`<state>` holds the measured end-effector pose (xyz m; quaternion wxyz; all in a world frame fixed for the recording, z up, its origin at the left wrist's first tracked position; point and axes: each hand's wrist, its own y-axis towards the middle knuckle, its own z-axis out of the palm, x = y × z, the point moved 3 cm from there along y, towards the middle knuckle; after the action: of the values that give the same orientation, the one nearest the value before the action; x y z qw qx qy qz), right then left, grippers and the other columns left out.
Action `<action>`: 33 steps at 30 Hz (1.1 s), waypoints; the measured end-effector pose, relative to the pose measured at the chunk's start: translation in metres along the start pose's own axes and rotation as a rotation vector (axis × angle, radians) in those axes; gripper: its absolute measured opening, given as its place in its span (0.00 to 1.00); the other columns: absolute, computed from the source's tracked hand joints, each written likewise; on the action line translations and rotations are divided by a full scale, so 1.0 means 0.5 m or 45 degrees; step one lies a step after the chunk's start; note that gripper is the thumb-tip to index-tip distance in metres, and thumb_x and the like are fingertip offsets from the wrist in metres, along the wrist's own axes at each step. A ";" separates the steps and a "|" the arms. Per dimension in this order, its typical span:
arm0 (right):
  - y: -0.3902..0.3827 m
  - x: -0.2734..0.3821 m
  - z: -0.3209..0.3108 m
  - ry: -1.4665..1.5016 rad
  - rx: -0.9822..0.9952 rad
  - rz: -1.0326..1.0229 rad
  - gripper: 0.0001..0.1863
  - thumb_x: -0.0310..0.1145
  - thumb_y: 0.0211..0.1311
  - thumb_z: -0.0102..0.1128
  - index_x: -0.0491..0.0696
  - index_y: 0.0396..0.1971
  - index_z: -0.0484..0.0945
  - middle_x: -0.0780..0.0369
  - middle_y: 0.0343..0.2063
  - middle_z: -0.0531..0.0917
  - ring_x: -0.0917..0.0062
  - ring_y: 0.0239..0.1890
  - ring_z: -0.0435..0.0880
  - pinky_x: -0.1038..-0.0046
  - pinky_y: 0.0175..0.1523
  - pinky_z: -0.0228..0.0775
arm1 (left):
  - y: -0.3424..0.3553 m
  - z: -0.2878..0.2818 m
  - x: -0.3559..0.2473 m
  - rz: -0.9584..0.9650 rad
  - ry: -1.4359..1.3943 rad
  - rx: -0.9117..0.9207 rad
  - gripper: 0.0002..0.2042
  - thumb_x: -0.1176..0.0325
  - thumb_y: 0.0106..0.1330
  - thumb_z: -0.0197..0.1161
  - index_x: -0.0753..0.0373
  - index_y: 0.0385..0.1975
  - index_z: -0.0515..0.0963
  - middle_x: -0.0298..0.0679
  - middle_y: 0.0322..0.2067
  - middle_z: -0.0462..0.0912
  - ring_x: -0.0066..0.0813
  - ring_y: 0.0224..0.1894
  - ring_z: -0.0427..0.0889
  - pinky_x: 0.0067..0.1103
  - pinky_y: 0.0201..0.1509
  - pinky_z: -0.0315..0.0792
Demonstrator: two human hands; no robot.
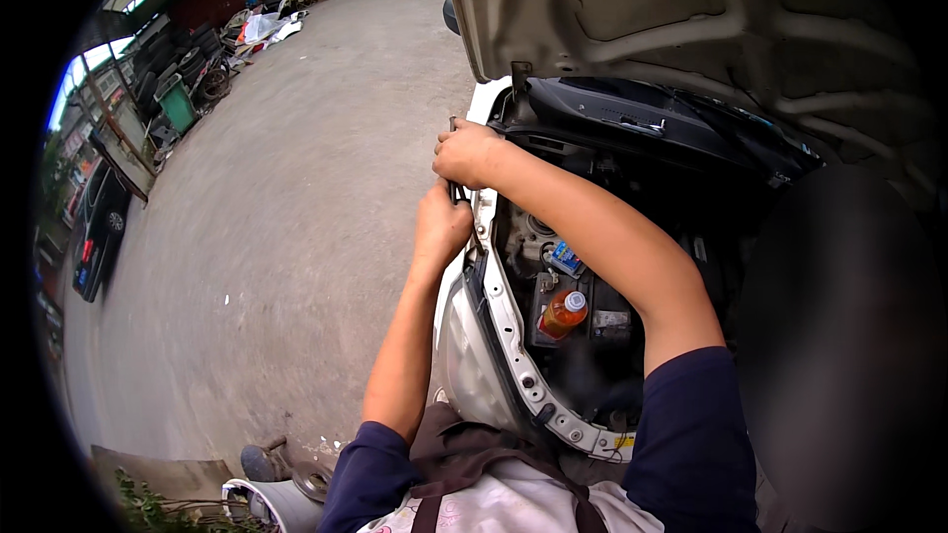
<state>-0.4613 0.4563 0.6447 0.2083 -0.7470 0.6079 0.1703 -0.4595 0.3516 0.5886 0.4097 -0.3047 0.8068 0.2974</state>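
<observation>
Both hands are together at the outer edge of the car's white fender (480, 199). My right hand (468, 153), the farther one, is closed around a dark, narrow piece (455, 191) whose far end pokes out past the fingers. Just below it, my left hand (442, 225) closes on the near part of the same piece. The fingers hide most of it, so its kind cannot be told. My right forearm crosses over the engine bay. Under that arm, a bottle of orange liquid (561, 316) with a white cap stands by the battery (611, 326).
The raised hood (642, 30) hangs over the engine bay. A small blue packet (566, 259) lies beyond the bottle. The headlight (479, 355) is close to my left forearm. At lower left is a white bucket (276, 505); a green bin (178, 104) and tires stand far left.
</observation>
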 end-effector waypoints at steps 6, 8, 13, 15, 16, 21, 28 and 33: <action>0.011 -0.019 0.009 0.166 0.095 -0.005 0.10 0.37 0.48 0.65 0.51 0.31 0.87 0.60 0.39 0.88 0.68 0.46 0.85 0.66 0.62 0.65 | 0.037 0.002 0.009 0.116 0.172 0.061 0.16 0.77 0.53 0.56 0.78 0.41 0.75 0.61 0.36 0.83 0.50 0.41 0.84 0.35 0.49 0.75; 0.006 -0.031 0.029 0.305 0.041 0.099 0.10 0.35 0.48 0.64 0.51 0.30 0.87 0.59 0.37 0.88 0.68 0.46 0.85 0.66 0.62 0.65 | 0.052 0.005 -0.007 0.074 0.210 0.160 0.16 0.77 0.52 0.56 0.79 0.40 0.74 0.62 0.37 0.83 0.48 0.41 0.85 0.35 0.47 0.75; -0.011 -0.015 0.022 0.472 -0.021 0.303 0.10 0.33 0.43 0.63 0.51 0.28 0.88 0.56 0.36 0.87 0.60 0.49 0.81 0.65 0.60 0.69 | 0.060 -0.019 0.014 0.088 0.059 0.367 0.16 0.77 0.52 0.57 0.77 0.41 0.75 0.63 0.39 0.83 0.54 0.47 0.83 0.37 0.52 0.74; -0.017 -0.017 0.034 0.516 0.004 0.376 0.11 0.33 0.44 0.64 0.49 0.29 0.88 0.55 0.36 0.87 0.59 0.50 0.80 0.65 0.58 0.71 | 0.057 -0.028 -0.005 0.155 -0.091 0.533 0.18 0.79 0.52 0.54 0.77 0.45 0.74 0.57 0.40 0.84 0.45 0.43 0.85 0.33 0.49 0.77; -0.020 -0.011 0.023 0.536 -0.013 0.426 0.11 0.34 0.43 0.64 0.49 0.29 0.88 0.55 0.36 0.87 0.59 0.49 0.80 0.65 0.58 0.71 | 0.056 -0.039 -0.005 0.125 -0.149 0.604 0.19 0.80 0.53 0.53 0.76 0.46 0.73 0.55 0.40 0.84 0.41 0.42 0.86 0.31 0.47 0.78; -0.017 0.024 0.008 0.577 -0.100 0.670 0.11 0.34 0.43 0.64 0.48 0.28 0.88 0.55 0.34 0.87 0.64 0.46 0.83 0.70 0.62 0.64 | 0.067 -0.089 0.005 0.188 -0.230 0.832 0.21 0.81 0.52 0.52 0.75 0.49 0.72 0.50 0.40 0.83 0.34 0.39 0.87 0.27 0.45 0.79; 0.006 0.020 0.007 0.356 0.070 0.463 0.10 0.36 0.44 0.64 0.52 0.29 0.87 0.58 0.36 0.88 0.66 0.44 0.86 0.63 0.64 0.64 | 0.056 -0.068 -0.001 0.179 0.449 0.510 0.17 0.77 0.54 0.51 0.77 0.43 0.75 0.65 0.40 0.81 0.59 0.47 0.80 0.39 0.53 0.73; 0.037 0.009 -0.001 0.387 0.171 0.180 0.12 0.36 0.42 0.63 0.50 0.29 0.87 0.56 0.35 0.87 0.62 0.43 0.86 0.61 0.62 0.67 | 0.037 -0.061 -0.001 0.109 0.670 0.061 0.08 0.74 0.54 0.57 0.69 0.29 0.80 0.56 0.34 0.84 0.53 0.39 0.84 0.42 0.44 0.77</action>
<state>-0.4783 0.4491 0.6409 0.1509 -0.7041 0.6933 0.0286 -0.4874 0.3416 0.6082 0.1800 -0.3273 0.9045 0.2059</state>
